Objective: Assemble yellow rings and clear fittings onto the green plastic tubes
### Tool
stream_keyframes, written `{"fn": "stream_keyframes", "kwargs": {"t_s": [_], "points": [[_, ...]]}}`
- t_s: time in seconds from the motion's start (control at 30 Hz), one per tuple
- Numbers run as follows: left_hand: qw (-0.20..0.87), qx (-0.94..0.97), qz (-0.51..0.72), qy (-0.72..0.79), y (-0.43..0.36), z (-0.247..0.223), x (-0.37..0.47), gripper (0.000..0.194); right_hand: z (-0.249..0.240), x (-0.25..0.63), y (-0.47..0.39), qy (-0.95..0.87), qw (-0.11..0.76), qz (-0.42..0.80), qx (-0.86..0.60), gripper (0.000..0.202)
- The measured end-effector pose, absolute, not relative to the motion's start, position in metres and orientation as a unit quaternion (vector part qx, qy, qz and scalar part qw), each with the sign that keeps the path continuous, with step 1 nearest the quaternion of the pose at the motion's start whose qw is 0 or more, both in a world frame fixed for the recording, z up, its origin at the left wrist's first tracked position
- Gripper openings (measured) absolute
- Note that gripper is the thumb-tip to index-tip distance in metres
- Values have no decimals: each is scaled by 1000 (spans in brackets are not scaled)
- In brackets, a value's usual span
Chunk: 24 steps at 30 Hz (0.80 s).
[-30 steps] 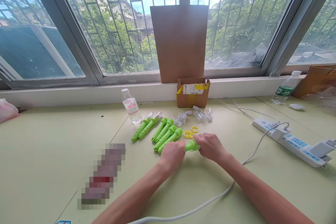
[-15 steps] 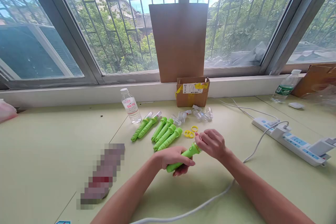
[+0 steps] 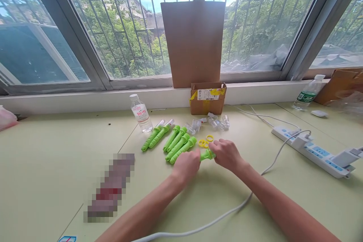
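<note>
Closed around the ribbed body of a green plastic handle (image 3: 208, 154) is my left hand (image 3: 187, 165); most of the handle is hidden in the fist. My right hand (image 3: 227, 154) is closed over the handle's wider end, and whatever its fingers cover there cannot be seen. Beyond the hands lie several yellow rings (image 3: 210, 138). Several more green handles (image 3: 183, 150) with bare threaded ends rest left of the rings. Farther left are two green handles with clear tops (image 3: 159, 137). Clear plastic caps (image 3: 214, 123) lie in a loose heap behind the rings.
A small cardboard box (image 3: 208, 103) stands by the sill, with a water bottle (image 3: 141, 114) to its left. On the right lies a white power strip (image 3: 314, 152); its cable (image 3: 235, 210) runs across the table near my right forearm. A blurred-out object (image 3: 110, 187) lies left.
My left hand has turned over, from thumb along the handle to a fist with its back upward. The handle now lies more level, and my right hand has stayed at its end.
</note>
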<state>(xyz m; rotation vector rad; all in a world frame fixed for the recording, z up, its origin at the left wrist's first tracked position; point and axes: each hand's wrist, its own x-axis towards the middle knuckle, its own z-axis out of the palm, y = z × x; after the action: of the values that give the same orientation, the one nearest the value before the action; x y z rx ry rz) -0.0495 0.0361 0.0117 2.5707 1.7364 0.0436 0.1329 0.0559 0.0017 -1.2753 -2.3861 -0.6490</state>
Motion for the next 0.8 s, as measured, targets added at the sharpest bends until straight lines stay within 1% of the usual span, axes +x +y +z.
{"fn": "stream_keyframes", "kwargs": {"t_s": [0.03,0.1,0.17,0.2,0.23,0.3,0.33,0.37,0.4,0.47,0.57,0.63,0.8], "points": [[16,828,12,560,37,12,-49,21,0,133,57,-844,173,-222,-457,17],[38,825,24,563,37,14,-48,16,-4,133,61,-840,191,-239,-449,17],[121,819,48,558,37,20,-50,9,-5,135,63,-834,240,-287,-405,18],[201,815,58,540,38,23,-53,9,-4,135,64,-829,267,-315,-376,20],[310,800,47,512,38,28,-55,13,-3,136,63,-823,295,-341,-346,20],[536,721,-10,440,39,36,-61,23,1,138,61,-808,342,-373,-300,15],[609,681,-38,405,39,40,-63,24,3,138,59,-794,370,-384,-291,15],[650,657,-34,380,39,42,-65,26,5,139,57,-785,386,-392,-286,14],[667,648,-25,367,38,43,-65,30,7,140,56,-780,393,-396,-283,15],[639,664,14,387,35,41,-62,33,8,142,55,-781,386,-397,-289,16],[530,703,78,468,28,31,-55,24,9,145,56,-795,349,-396,-298,15],[473,734,114,473,26,24,-51,22,10,145,56,-803,330,-394,-302,17],[316,798,105,502,27,19,-53,13,12,141,54,-806,303,-394,-321,20]]}}
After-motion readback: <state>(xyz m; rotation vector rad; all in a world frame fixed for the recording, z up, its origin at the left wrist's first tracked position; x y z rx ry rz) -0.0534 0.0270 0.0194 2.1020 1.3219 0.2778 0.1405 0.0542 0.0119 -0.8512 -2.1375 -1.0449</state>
